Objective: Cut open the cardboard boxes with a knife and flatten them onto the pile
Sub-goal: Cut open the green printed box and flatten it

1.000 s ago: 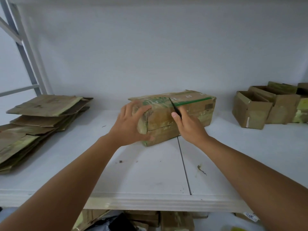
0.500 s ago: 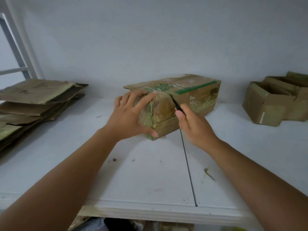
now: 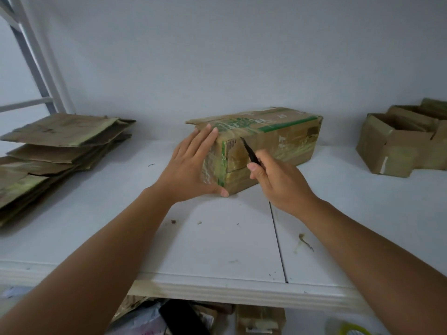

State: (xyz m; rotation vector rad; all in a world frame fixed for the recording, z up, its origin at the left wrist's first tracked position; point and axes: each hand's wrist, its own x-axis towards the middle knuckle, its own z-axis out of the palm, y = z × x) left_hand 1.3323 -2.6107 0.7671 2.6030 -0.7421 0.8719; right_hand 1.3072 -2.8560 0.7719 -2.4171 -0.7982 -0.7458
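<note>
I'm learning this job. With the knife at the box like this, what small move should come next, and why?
Probably draw the knife down the taped seam of the box's near face. The right hand holds the blade tip at the upper edge, the left hand braces the box end flat, and the box looks closed.

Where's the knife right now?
The knife is mid-frame in the right hand, its tip against the box near the left end.
</note>
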